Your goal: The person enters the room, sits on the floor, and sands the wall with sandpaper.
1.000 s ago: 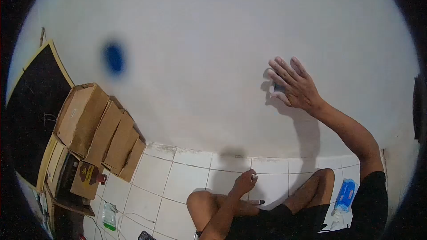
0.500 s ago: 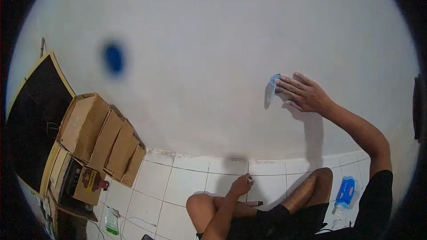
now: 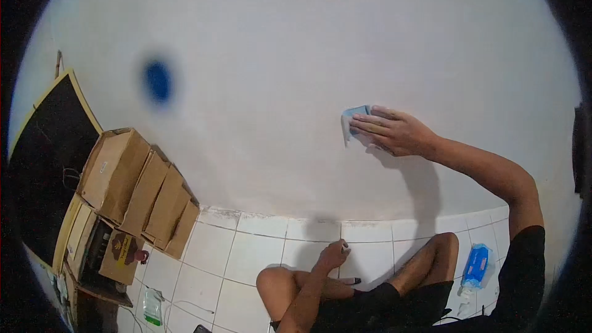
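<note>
My right hand (image 3: 401, 134) lies against the white wall (image 3: 277, 105), fingers stretched out and pressing a thin light blue cloth (image 3: 356, 113) to it. Part of the cloth sticks out past my fingertips on the left; the rest is hidden under the fingers. Low over the tiled floor, in front of my crossed legs, my left hand (image 3: 335, 254) is curled closed. A small pale bit shows by its thumb, too small to make out.
Stacked cardboard boxes (image 3: 132, 179) stand at the left, beside a dark yellow-framed panel (image 3: 46, 148). A blue soft pack (image 3: 476, 266) lies on the white tiles (image 3: 253, 259) at the right. A green-and-white packet (image 3: 153, 306) and thin cables lie lower left.
My right hand has moved left along the wall with the cloth, and more of the cloth now shows. My left hand stays curled in about the same place.
</note>
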Action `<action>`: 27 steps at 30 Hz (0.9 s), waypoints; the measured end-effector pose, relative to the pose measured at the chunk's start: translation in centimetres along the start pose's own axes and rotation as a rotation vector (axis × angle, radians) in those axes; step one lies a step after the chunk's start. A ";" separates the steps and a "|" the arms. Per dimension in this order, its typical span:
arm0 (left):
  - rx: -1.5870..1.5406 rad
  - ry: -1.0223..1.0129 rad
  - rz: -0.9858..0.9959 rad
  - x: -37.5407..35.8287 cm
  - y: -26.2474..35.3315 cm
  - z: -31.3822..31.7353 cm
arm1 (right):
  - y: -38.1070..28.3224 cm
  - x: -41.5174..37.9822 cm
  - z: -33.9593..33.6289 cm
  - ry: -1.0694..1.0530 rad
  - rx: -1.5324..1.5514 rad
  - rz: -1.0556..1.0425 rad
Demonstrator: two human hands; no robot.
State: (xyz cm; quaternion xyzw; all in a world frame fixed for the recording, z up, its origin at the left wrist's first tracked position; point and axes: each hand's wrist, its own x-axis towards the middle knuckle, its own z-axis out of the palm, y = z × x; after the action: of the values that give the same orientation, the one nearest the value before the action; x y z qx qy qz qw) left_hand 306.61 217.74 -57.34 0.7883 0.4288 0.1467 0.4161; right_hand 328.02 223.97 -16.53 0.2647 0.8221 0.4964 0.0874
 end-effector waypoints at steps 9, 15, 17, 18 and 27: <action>0.024 -0.019 -0.008 0.0 0.6 -0.1 | -2.0 7.0 0.7 0.055 -0.025 -0.088; 0.008 0.010 0.025 -0.7 1.4 -0.5 | -5.0 13.0 1.5 0.059 -0.016 -0.134; 0.016 0.014 0.081 -0.2 0.8 -0.2 | -5.8 14.8 2.2 0.096 0.009 -0.175; 0.020 0.013 0.109 -0.2 0.9 -0.4 | -6.1 15.5 2.1 0.112 0.023 -0.194; 0.037 0.100 0.253 0.5 -0.4 1.1 | -5.4 14.6 1.7 0.079 0.047 -0.109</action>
State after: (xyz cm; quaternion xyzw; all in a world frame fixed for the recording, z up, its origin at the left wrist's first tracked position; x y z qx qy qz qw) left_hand 307.31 217.74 -58.41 0.8353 0.3489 0.2293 0.3576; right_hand 314.50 230.97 -20.25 0.2020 0.8496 0.4814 0.0754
